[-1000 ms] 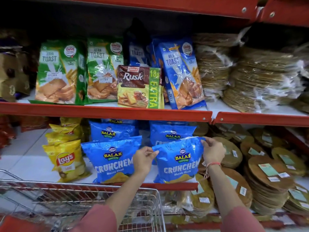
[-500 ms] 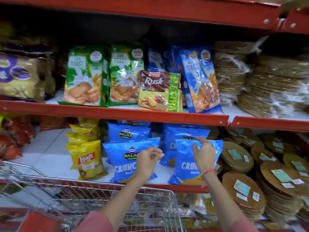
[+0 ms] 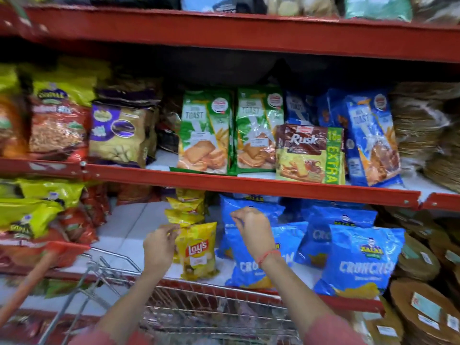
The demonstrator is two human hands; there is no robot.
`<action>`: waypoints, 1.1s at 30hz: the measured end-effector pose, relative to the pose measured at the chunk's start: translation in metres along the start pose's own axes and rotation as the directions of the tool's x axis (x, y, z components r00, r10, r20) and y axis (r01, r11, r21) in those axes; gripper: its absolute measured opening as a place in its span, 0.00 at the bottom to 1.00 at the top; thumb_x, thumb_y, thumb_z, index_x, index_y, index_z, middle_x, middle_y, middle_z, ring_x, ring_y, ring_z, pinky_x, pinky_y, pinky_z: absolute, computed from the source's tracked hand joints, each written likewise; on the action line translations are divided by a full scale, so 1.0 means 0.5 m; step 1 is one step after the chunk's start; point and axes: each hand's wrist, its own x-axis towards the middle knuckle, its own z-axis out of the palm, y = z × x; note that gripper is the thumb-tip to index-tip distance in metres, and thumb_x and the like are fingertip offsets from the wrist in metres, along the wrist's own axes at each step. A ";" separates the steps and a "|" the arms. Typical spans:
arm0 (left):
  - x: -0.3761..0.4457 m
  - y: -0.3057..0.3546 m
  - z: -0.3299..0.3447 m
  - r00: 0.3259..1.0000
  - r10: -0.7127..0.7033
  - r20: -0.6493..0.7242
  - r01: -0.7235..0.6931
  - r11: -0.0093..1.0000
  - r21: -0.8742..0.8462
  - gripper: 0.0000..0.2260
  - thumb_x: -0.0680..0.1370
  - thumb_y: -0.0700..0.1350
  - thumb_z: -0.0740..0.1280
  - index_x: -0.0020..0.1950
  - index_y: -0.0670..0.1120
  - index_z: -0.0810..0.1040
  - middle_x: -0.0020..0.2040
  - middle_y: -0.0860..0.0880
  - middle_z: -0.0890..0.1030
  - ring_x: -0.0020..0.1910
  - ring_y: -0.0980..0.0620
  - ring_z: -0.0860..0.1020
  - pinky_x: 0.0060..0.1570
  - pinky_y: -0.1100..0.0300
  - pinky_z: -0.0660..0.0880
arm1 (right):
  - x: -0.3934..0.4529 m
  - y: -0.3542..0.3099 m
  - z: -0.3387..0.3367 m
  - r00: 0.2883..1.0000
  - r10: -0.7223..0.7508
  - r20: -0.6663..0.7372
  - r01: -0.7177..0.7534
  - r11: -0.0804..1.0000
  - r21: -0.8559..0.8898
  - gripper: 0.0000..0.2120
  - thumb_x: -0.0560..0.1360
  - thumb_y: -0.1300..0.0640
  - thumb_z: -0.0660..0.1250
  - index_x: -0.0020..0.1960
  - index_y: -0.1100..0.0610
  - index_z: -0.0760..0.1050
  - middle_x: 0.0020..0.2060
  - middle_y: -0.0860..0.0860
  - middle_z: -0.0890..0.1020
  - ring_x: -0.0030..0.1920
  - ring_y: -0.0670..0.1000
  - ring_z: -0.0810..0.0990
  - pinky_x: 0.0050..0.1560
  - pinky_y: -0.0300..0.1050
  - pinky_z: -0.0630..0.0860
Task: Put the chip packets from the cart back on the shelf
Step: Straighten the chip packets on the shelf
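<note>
A yellow Lay's packet (image 3: 198, 252) stands at the front of the lower shelf (image 3: 124, 232), with more yellow packets stacked behind it. My left hand (image 3: 159, 247) pinches its top left corner. To the right stand blue Balaji Crunchem packets: one (image 3: 249, 270) partly behind my right wrist, another (image 3: 361, 262) further right. My right hand (image 3: 251, 230) has its fingers curled in front of the top of the left blue packet; I cannot tell whether it grips it. The wire cart (image 3: 199, 312) sits below my arms, and its contents are blurred.
Toast and Rusk packs (image 3: 308, 155) fill the shelf above. Snack bags (image 3: 57, 125) crowd the left side on both levels. Stacks of round papad (image 3: 418, 260) lie at the right. The red shelf edge (image 3: 249, 188) runs just above my hands.
Both hands have left the blue packets and moved left. My left hand now pinches the Lay's packet. The view has swung left and up.
</note>
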 end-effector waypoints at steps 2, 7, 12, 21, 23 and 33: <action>0.035 -0.027 -0.015 0.997 -0.004 0.079 -0.007 0.990 0.140 0.08 0.75 0.39 0.68 0.53 0.43 0.82 0.50 0.38 0.85 0.51 0.38 0.82 0.49 0.48 0.76 | 0.033 -0.039 0.026 0.981 -0.008 0.196 0.044 0.982 -0.184 0.14 0.81 0.57 0.55 0.61 0.58 0.75 0.59 0.58 0.79 0.60 0.57 0.77 0.59 0.51 0.75; 0.086 -0.056 -0.003 0.947 -0.038 0.318 -0.037 0.973 0.227 0.13 0.76 0.35 0.62 0.59 0.43 0.78 0.55 0.37 0.82 0.52 0.41 0.81 0.53 0.51 0.77 | 0.087 -0.086 0.083 0.917 0.096 0.386 0.026 0.954 -0.298 0.15 0.81 0.64 0.51 0.65 0.65 0.69 0.61 0.66 0.75 0.63 0.65 0.75 0.61 0.59 0.74; 0.116 -0.076 0.005 0.934 -0.046 0.354 -0.017 0.985 0.173 0.05 0.76 0.38 0.62 0.45 0.47 0.75 0.43 0.46 0.76 0.30 0.58 0.78 0.29 0.70 0.72 | 0.107 -0.098 0.129 0.895 0.166 0.413 -0.030 0.948 -0.317 0.16 0.81 0.65 0.51 0.66 0.64 0.70 0.62 0.66 0.75 0.64 0.64 0.73 0.64 0.59 0.72; 0.177 -0.138 -0.035 0.925 -0.064 0.374 0.015 0.991 0.131 0.12 0.68 0.45 0.55 0.41 0.45 0.77 0.42 0.42 0.81 0.47 0.41 0.80 0.45 0.55 0.75 | 0.111 -0.149 0.172 0.911 0.121 0.394 -0.007 0.961 -0.277 0.12 0.78 0.66 0.60 0.60 0.64 0.74 0.57 0.65 0.78 0.59 0.65 0.77 0.58 0.58 0.76; 0.179 -0.141 -0.037 0.927 -0.074 0.367 0.028 0.991 0.129 0.05 0.73 0.42 0.62 0.37 0.48 0.75 0.38 0.44 0.79 0.46 0.41 0.81 0.45 0.54 0.76 | 0.112 -0.150 0.176 0.910 0.127 0.395 -0.013 0.961 -0.278 0.13 0.78 0.66 0.60 0.61 0.64 0.74 0.57 0.64 0.77 0.59 0.65 0.77 0.58 0.58 0.76; 0.129 -0.034 0.005 0.949 0.178 0.261 -0.208 0.973 0.095 0.10 0.75 0.43 0.68 0.56 0.45 0.80 0.59 0.45 0.81 0.55 0.44 0.80 0.55 0.53 0.75 | 0.081 -0.052 0.066 0.940 0.090 0.328 -0.062 0.994 -0.095 0.22 0.74 0.49 0.69 0.66 0.53 0.74 0.61 0.57 0.80 0.62 0.57 0.77 0.61 0.51 0.75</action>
